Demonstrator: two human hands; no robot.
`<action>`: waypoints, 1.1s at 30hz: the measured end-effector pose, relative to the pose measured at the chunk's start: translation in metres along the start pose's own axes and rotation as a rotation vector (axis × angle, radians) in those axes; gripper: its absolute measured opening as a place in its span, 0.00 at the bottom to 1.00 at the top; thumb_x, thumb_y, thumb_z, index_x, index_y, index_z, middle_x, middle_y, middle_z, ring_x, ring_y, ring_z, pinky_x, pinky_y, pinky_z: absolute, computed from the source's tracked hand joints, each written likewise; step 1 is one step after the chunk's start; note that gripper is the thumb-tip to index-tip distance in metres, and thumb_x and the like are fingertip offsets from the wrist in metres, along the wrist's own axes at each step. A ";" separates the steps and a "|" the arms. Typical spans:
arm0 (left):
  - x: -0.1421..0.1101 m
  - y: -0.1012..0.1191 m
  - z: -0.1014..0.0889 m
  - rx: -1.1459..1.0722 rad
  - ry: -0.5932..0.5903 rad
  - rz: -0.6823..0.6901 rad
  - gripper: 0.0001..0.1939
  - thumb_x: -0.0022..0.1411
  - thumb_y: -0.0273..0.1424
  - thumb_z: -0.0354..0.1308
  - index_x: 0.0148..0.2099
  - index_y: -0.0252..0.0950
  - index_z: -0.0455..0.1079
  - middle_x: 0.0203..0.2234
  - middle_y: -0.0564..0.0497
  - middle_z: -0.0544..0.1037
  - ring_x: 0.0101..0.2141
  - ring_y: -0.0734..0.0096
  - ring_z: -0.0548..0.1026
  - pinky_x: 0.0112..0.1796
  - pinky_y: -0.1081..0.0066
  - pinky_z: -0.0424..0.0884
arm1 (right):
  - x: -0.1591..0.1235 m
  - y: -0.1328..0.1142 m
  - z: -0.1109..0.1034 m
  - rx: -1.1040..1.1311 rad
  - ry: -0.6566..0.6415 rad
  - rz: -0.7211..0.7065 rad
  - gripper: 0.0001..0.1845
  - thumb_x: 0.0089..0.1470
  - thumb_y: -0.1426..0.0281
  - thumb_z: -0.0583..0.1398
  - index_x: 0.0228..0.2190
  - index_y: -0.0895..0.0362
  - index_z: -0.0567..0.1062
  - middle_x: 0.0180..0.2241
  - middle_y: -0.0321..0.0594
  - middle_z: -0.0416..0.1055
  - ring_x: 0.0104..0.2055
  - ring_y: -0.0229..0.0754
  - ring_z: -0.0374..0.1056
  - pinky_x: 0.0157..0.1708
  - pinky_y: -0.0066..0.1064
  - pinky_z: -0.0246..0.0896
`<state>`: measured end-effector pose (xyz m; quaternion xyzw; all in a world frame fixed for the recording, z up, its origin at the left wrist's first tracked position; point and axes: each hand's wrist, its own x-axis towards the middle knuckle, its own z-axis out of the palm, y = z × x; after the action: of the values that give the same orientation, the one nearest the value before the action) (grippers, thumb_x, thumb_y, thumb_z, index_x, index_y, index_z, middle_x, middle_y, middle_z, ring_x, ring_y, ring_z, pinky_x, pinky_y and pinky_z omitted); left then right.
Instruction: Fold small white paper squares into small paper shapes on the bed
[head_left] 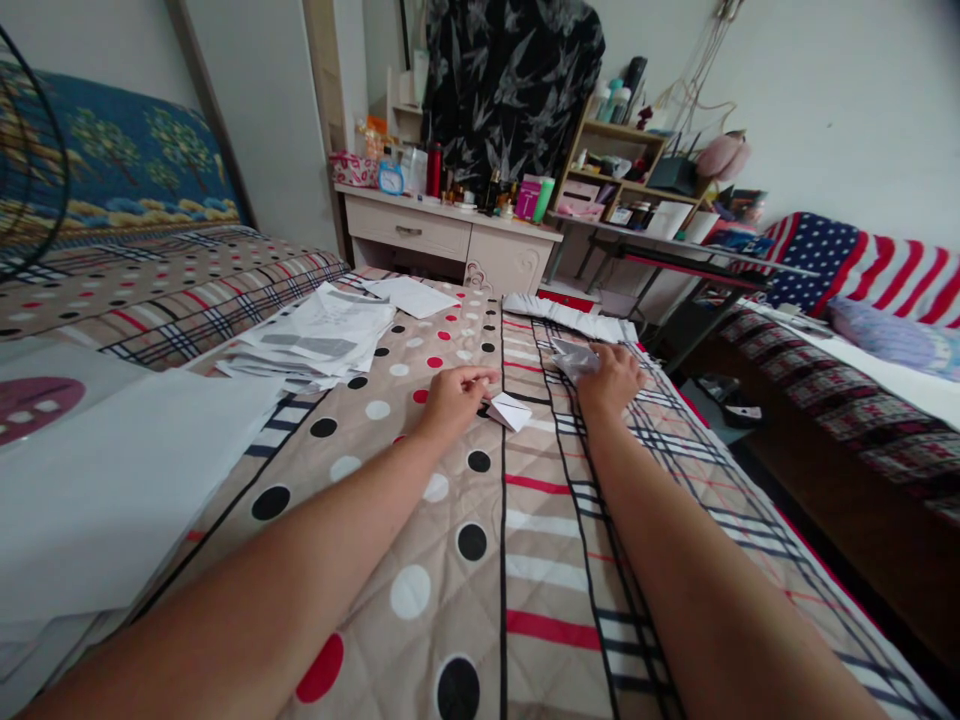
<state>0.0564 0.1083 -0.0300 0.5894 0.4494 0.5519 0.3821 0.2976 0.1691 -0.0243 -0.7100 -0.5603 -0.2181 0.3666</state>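
Observation:
My left hand (456, 402) is over the middle of the bed, its fingers loosely bent and a little apart, pointing right. Just below its fingertips lies a small folded white paper (511, 412); I see no clear grip on it. Farther right, my right hand (613, 380) has its fingers curled at a clear plastic bag (574, 358), partly hidden by the hand. Behind the bag, a long row of white folded pieces (568, 318) runs across the bedspread (405, 520).
Stacked printed sheets (319, 335) and a white sheet (412, 296) lie at the left. Large white paper or packaging (127, 480) fills the near left. A dresser (442, 235) stands beyond the bed; a desk with shelves (622, 190) is at the back right.

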 end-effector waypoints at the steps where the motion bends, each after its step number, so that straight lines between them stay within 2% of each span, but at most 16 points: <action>1: 0.000 0.000 0.000 -0.008 0.002 -0.007 0.12 0.60 0.25 0.53 0.43 0.33 0.77 0.40 0.46 0.81 0.31 0.73 0.78 0.29 0.76 0.73 | -0.002 0.000 -0.001 0.015 0.012 -0.019 0.24 0.45 0.78 0.55 0.44 0.50 0.77 0.48 0.42 0.70 0.50 0.50 0.59 0.49 0.43 0.47; 4: 0.000 0.001 0.000 -0.017 0.003 -0.012 0.12 0.59 0.25 0.53 0.42 0.32 0.77 0.39 0.45 0.81 0.31 0.72 0.78 0.29 0.75 0.73 | -0.007 -0.001 -0.004 0.044 0.008 -0.076 0.21 0.44 0.77 0.56 0.39 0.50 0.79 0.50 0.40 0.68 0.52 0.51 0.57 0.50 0.44 0.47; 8: -0.001 0.002 0.001 -0.021 -0.001 -0.013 0.13 0.59 0.24 0.53 0.43 0.32 0.77 0.38 0.45 0.81 0.30 0.72 0.77 0.28 0.75 0.73 | -0.007 0.001 -0.002 0.028 -0.022 -0.074 0.13 0.49 0.73 0.57 0.33 0.52 0.81 0.46 0.42 0.71 0.50 0.52 0.58 0.49 0.45 0.47; 12: -0.001 0.002 0.001 -0.010 0.006 -0.012 0.12 0.59 0.25 0.54 0.42 0.32 0.77 0.38 0.45 0.81 0.29 0.73 0.77 0.29 0.75 0.73 | 0.000 0.002 0.007 -0.016 -0.044 -0.064 0.13 0.53 0.71 0.56 0.33 0.54 0.81 0.45 0.46 0.72 0.49 0.53 0.58 0.47 0.45 0.47; 17: -0.001 0.002 0.001 -0.014 0.009 -0.032 0.13 0.59 0.24 0.53 0.43 0.32 0.77 0.38 0.44 0.81 0.29 0.73 0.77 0.28 0.75 0.73 | 0.006 0.001 0.015 -0.081 -0.163 -0.084 0.14 0.53 0.74 0.54 0.32 0.58 0.81 0.42 0.50 0.73 0.48 0.55 0.58 0.45 0.47 0.48; 20: -0.002 0.003 0.000 -0.049 0.011 -0.057 0.13 0.59 0.24 0.53 0.44 0.31 0.76 0.39 0.44 0.81 0.30 0.73 0.77 0.28 0.76 0.74 | 0.003 -0.004 0.007 -0.044 -0.087 -0.132 0.15 0.49 0.77 0.54 0.33 0.56 0.80 0.47 0.48 0.71 0.51 0.55 0.57 0.48 0.47 0.48; 22: -0.001 0.002 0.000 -0.073 0.020 -0.072 0.13 0.59 0.24 0.53 0.44 0.32 0.76 0.40 0.44 0.80 0.31 0.73 0.77 0.28 0.76 0.74 | -0.003 -0.010 -0.004 0.009 0.013 -0.125 0.17 0.46 0.78 0.55 0.37 0.56 0.78 0.51 0.47 0.67 0.54 0.55 0.56 0.50 0.47 0.48; 24: -0.001 0.001 0.000 -0.092 0.038 -0.093 0.13 0.60 0.24 0.53 0.45 0.32 0.75 0.40 0.44 0.80 0.30 0.73 0.77 0.28 0.75 0.75 | -0.013 -0.020 -0.017 0.112 0.065 -0.098 0.19 0.44 0.78 0.55 0.39 0.56 0.76 0.52 0.48 0.66 0.53 0.53 0.58 0.51 0.45 0.51; 26: 0.000 -0.001 0.000 -0.098 0.051 -0.103 0.13 0.60 0.24 0.53 0.45 0.32 0.75 0.40 0.44 0.80 0.30 0.73 0.77 0.29 0.75 0.75 | -0.028 -0.031 -0.029 0.292 -0.026 -0.093 0.15 0.47 0.76 0.54 0.38 0.57 0.75 0.46 0.48 0.71 0.47 0.49 0.64 0.47 0.40 0.56; 28: 0.001 -0.004 0.000 -0.085 0.047 -0.105 0.13 0.60 0.24 0.53 0.46 0.31 0.75 0.39 0.43 0.80 0.30 0.73 0.78 0.30 0.74 0.75 | -0.045 -0.042 -0.039 0.452 -0.253 -0.025 0.13 0.52 0.67 0.56 0.38 0.58 0.75 0.36 0.45 0.74 0.37 0.45 0.68 0.40 0.37 0.61; 30: 0.003 -0.007 0.000 -0.063 0.029 -0.101 0.13 0.60 0.23 0.53 0.46 0.30 0.75 0.38 0.43 0.80 0.30 0.73 0.78 0.31 0.73 0.75 | -0.062 -0.052 -0.046 0.507 -0.421 -0.007 0.19 0.50 0.58 0.60 0.40 0.58 0.75 0.36 0.44 0.75 0.35 0.45 0.69 0.37 0.35 0.62; 33: 0.004 -0.011 -0.001 0.004 -0.015 -0.073 0.13 0.59 0.23 0.54 0.46 0.30 0.75 0.38 0.43 0.81 0.31 0.71 0.78 0.34 0.72 0.75 | -0.079 -0.063 -0.054 0.539 -0.516 -0.056 0.29 0.43 0.59 0.66 0.47 0.57 0.74 0.38 0.43 0.76 0.37 0.44 0.69 0.36 0.34 0.62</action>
<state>0.0539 0.1149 -0.0389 0.5775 0.4689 0.5322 0.4043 0.2206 0.0841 -0.0297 -0.6039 -0.6909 0.1134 0.3810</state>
